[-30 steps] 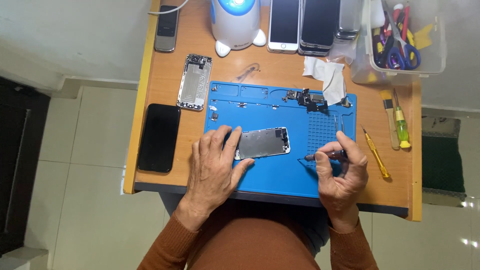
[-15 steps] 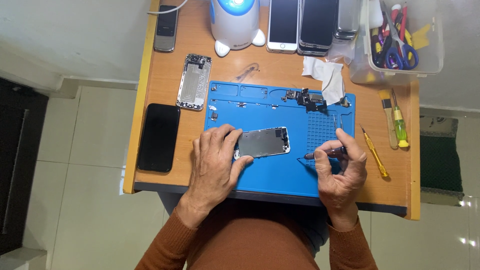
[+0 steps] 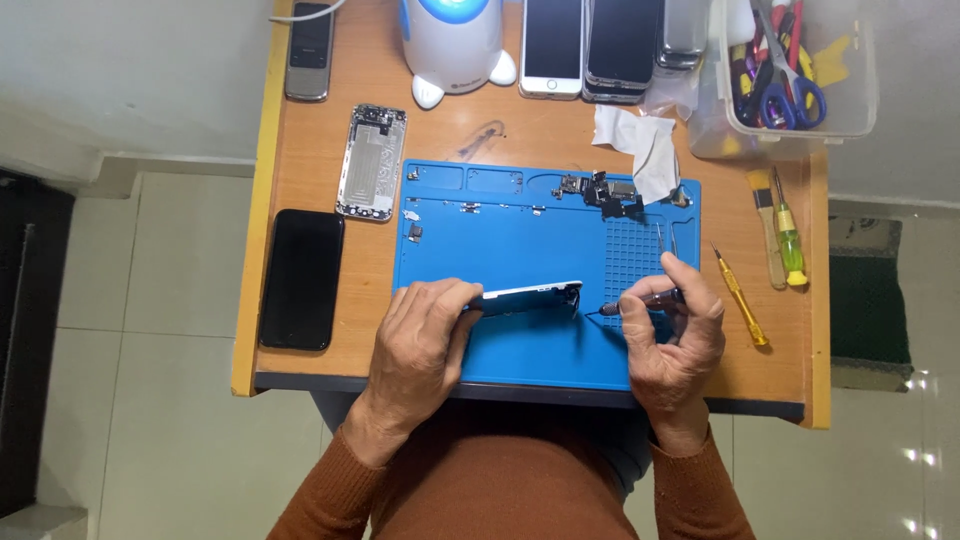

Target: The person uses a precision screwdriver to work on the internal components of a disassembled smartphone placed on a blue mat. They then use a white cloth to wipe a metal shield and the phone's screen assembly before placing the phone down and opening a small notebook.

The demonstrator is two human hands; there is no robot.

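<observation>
While held on edge, phone frame runs left-right across mat.

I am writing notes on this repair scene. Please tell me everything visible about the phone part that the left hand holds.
The phone housing is a thin, flat, silver-grey shell that looks like metal. It is tilted up on its long edge above the blue mat, so mostly its pale edge shows. The left hand grips its left end with the fingers. The tip of the dark tool in the right hand points at its right end; contact cannot be told.
</observation>
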